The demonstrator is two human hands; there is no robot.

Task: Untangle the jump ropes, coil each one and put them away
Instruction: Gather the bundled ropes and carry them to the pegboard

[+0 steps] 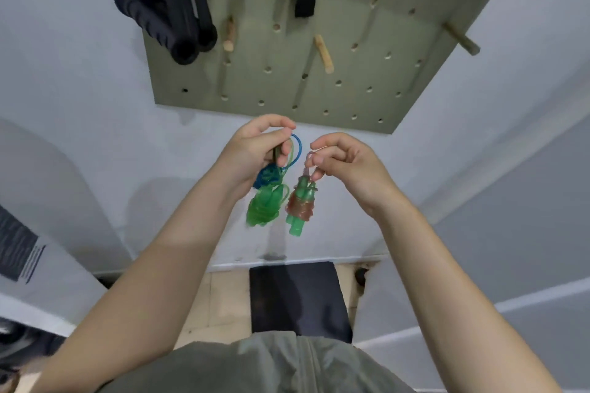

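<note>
Glossy green coil [265, 206], pink-wrapped bundle [300, 205]

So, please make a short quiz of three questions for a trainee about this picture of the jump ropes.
1. True or false: the right hand holds a coiled bundle with green handles.
2. What does the left hand hold? A) nothing B) blue and green rope bundles C) a black strap
3. What hangs at the upper left of the pegboard?

Key: 1 true; 2 B; 3 black handles.
</note>
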